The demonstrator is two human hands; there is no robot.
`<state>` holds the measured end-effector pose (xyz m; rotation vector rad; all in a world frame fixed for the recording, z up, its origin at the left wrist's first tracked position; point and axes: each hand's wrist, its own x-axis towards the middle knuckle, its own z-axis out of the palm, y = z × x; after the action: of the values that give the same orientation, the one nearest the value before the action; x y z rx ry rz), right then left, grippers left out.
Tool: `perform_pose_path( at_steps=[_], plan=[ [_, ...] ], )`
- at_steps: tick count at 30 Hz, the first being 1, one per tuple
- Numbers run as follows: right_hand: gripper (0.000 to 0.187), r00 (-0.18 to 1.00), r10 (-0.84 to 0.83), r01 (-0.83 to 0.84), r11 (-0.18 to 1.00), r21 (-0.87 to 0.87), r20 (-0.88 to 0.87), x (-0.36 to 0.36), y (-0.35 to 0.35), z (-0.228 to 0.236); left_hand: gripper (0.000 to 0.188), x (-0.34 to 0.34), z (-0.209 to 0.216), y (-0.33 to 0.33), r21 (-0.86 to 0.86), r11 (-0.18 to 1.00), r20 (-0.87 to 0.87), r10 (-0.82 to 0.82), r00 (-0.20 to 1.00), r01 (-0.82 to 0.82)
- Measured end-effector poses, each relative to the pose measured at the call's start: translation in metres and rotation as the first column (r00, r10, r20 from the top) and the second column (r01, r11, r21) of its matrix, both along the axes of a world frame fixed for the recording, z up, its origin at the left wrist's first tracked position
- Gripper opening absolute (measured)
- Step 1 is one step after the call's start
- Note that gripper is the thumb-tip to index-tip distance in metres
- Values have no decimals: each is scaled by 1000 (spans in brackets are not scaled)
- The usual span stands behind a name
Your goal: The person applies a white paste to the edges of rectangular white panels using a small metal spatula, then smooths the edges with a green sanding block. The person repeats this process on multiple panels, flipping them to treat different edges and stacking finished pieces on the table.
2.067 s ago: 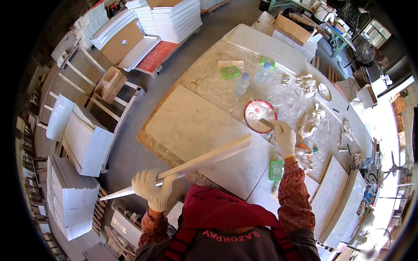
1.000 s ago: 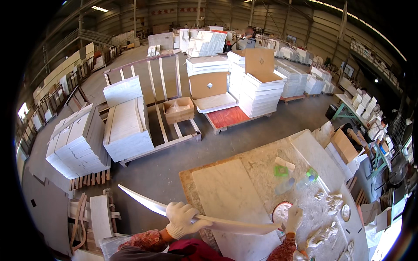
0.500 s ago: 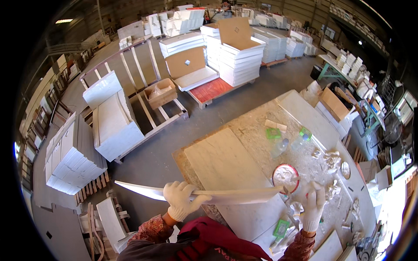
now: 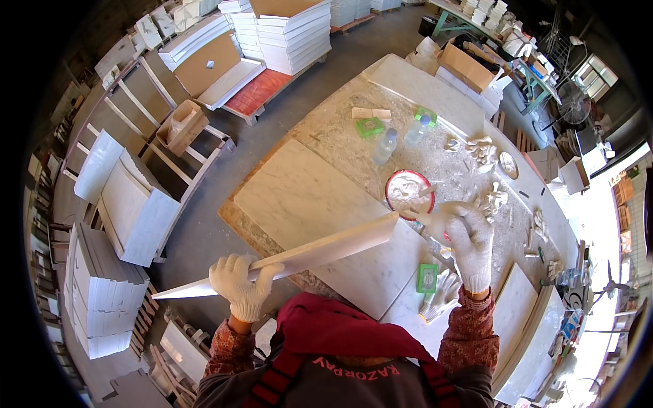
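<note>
Strip (image 4: 326,249): long and pale, it's slanting across the scene, its broad end pointing toward the red-rimmed tub (image 4: 388,193), near but apart, its thin tip reaching well left of the tub
Left hand (image 4: 239,282): gloved and clamping the strip, the thumb and fingers wrapping it, well left of the tub and on the person's side
Right hand (image 4: 471,246): gloved, curling its fingers just right of the tub, and whether they're gripping anything, we can't tell
Paste (image 4: 407,186): it's whitening the tub's inside, while a flat stick (image 4: 427,191) is jutting over the right rim
Bottles (image 4: 385,147): two clear ones are standing beyond the tub
Slab (image 4: 292,190): veined, it's lying left of the tub
Loose glove (image 4: 442,297): it's lying nearer the person than the tub, beside a green box (image 4: 427,278)
</note>
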<state>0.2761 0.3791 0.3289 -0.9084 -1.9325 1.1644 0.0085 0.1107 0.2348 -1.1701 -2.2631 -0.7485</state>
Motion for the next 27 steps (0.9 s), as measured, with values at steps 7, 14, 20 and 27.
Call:
perform_pose_path(
  at_steps=[7, 14, 20, 27],
  plan=[
    [24, 997, 4, -7, 999, 45, 71, -3, 0, -1, 41, -1, -1, 2, 7, 1000, -3, 3, 1000, -3],
    [23, 997, -7, 4, 999, 53, 73, -5, -2, 5, 41, 0, 0, 5, 17, 1000, -6, -2, 1000, 3],
    [22, 995, 8, -28, 983, 184, 104, -6, 2, 6, 44, 0, 0, 4, 11, 1000, -14, 0, 1000, 0],
    [21, 992, 21, -49, 972, 228, 122, -7, 4, 7, 45, 0, 2, 4, 12, 1000, -15, -3, 1000, 3]
  ],
)
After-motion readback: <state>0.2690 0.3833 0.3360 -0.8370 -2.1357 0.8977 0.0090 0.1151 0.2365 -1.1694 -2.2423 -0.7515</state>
